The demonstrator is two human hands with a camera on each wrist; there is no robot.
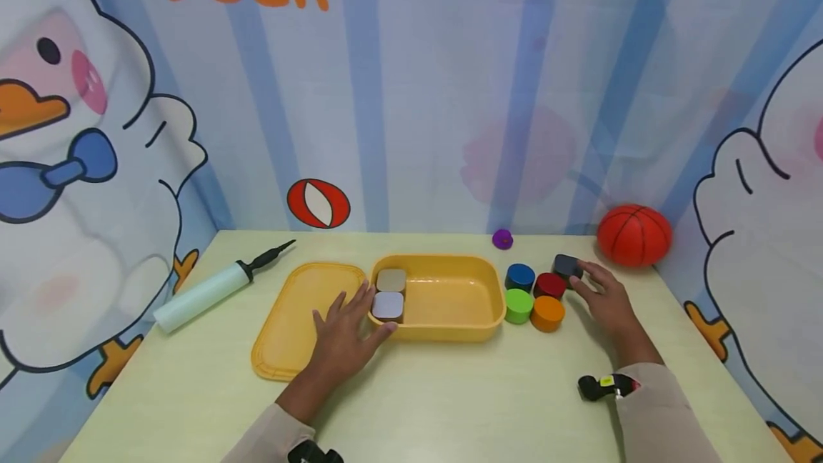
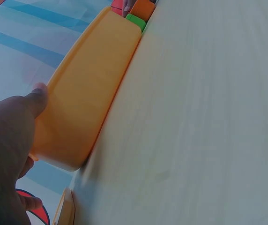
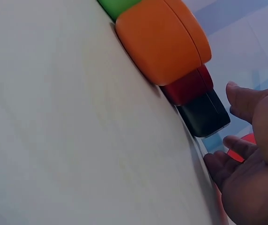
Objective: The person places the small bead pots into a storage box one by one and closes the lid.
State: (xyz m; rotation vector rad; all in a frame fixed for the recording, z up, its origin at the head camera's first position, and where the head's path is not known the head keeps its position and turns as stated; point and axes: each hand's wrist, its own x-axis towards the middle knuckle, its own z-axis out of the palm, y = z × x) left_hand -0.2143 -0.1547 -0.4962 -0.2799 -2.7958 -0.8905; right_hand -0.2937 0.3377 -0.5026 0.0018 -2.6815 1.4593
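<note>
My left hand (image 1: pixel 343 341) rests at the left front corner of a yellow plastic box (image 1: pixel 450 334), its thumb along the front rim and fingers spread at the left end. Inside that end sit a beige small lidded container (image 1: pixel 391 280) and a lavender one (image 1: pixel 388 305). To the right, my right hand (image 1: pixel 606 300) reaches around a black small container (image 1: pixel 566 266). The right wrist view shows thumb and fingers parted, with a gap to the black container (image 3: pixel 204 115). Beside it stand red (image 1: pixel 550 285), orange (image 1: pixel 547 314), green (image 1: pixel 518 305) and blue (image 1: pixel 519 277) containers.
A yellow lid (image 1: pixel 292 327) lies left of the box, partly under my left hand. Farther left is a pale green hand pump (image 1: pixel 206 300) with a black nozzle. A red basketball (image 1: pixel 634 235) sits at the back right, and a small purple object (image 1: pixel 503 239) near the back edge.
</note>
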